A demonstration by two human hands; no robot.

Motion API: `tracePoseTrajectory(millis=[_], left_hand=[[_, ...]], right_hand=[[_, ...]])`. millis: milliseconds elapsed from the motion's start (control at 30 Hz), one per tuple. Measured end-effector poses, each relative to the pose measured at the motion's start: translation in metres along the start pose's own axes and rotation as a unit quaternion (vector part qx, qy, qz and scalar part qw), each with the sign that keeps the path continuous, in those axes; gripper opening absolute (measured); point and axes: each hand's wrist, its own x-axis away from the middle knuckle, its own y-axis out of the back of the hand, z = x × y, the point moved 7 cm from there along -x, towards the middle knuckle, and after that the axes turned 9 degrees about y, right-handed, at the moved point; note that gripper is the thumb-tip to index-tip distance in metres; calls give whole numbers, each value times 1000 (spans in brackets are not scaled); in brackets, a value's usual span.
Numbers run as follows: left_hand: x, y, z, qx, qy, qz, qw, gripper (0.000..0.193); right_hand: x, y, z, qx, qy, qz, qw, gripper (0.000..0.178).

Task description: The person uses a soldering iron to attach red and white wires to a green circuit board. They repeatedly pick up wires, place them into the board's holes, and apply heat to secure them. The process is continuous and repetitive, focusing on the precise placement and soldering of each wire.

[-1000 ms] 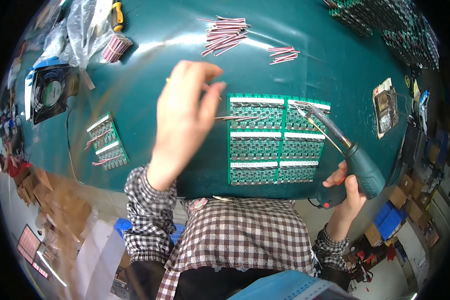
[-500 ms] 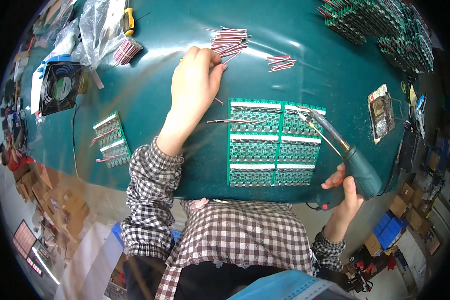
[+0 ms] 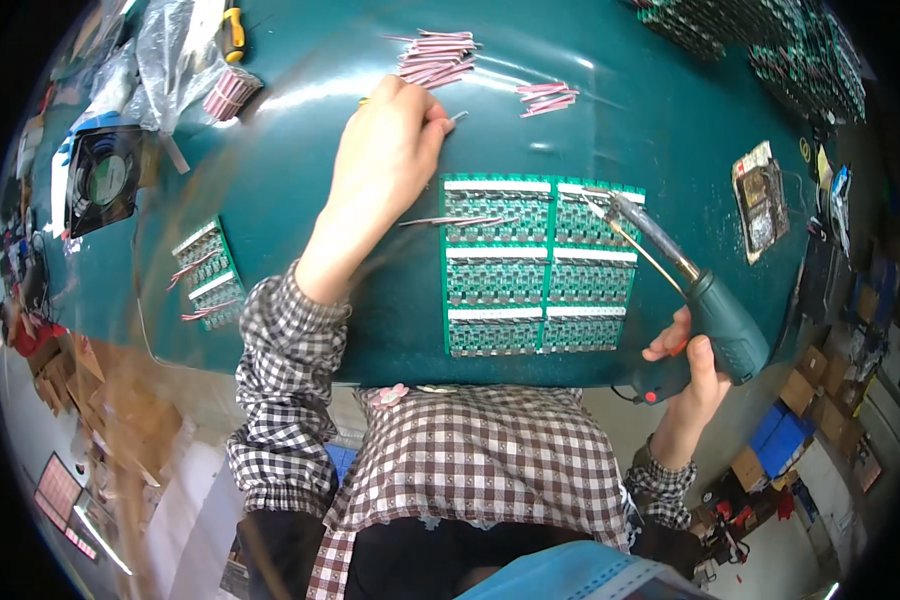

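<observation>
My left hand (image 3: 395, 140) is pinched just below a pile of red-and-white wires (image 3: 438, 58). A short wire end (image 3: 459, 116) sticks out past its fingertips. My right hand (image 3: 692, 375) grips a dark green soldering gun (image 3: 725, 325) by its handle. The gun's metal tip and thin feed tube reach over the upper right part of a green circuit board panel (image 3: 546, 270). This panel lies flat, with white strips and rows of small parts. A few wires (image 3: 455, 221) lie across its upper left edge, their ends jutting out to the left.
A smaller wire group (image 3: 547, 98) lies right of the pile. At left are a small board piece (image 3: 210, 272) with wires, a black fan (image 3: 105, 180), a wire bundle (image 3: 232, 93) and a yellow-handled tool (image 3: 232, 35). Stacked boards (image 3: 810, 65) and a solder-stained tray (image 3: 760, 205) stand right.
The view has shifted slightly, moving the table's things up and left. My left fingers have drawn a wire slightly away from the pile. The soldering gun stays over the panel's upper right part.
</observation>
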Motion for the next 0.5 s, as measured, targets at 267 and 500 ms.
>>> tracePoseTrajectory(millis=[267,500], left_hand=[[54,-7,-65,11,-147,33,989,12],[74,-22,-57,-40,-140,58,988,12]], right_hand=[[-3,5,-6,-43,-9,-7,999,46],[-2,4,-7,-46,-10,0,999,46]])
